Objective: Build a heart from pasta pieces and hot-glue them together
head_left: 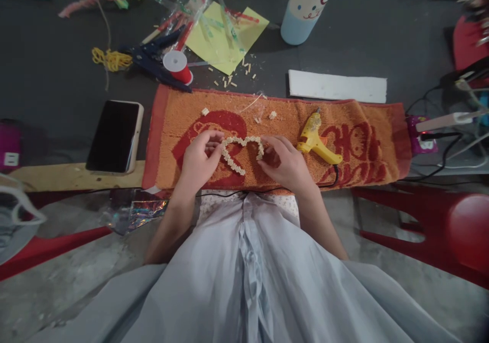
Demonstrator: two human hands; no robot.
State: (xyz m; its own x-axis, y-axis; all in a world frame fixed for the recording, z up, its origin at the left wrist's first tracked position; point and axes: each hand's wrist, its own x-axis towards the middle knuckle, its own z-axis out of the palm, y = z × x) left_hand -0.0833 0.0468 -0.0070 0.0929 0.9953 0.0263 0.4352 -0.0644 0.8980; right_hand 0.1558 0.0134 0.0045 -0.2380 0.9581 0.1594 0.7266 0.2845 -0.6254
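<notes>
The left hand (201, 159) and right hand (286, 163) curved around opposite sides of a pale, knobbly strip (243, 141) on the towel (280, 125), apparently steadying its open outline; whether they pinched it was unclear. The glue gun (314, 138) lay nearby, probably for easy reach.

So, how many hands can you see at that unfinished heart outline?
2: the left hand at the left side of the heart outline, the right hand at its right side. Both show clearly.
</notes>
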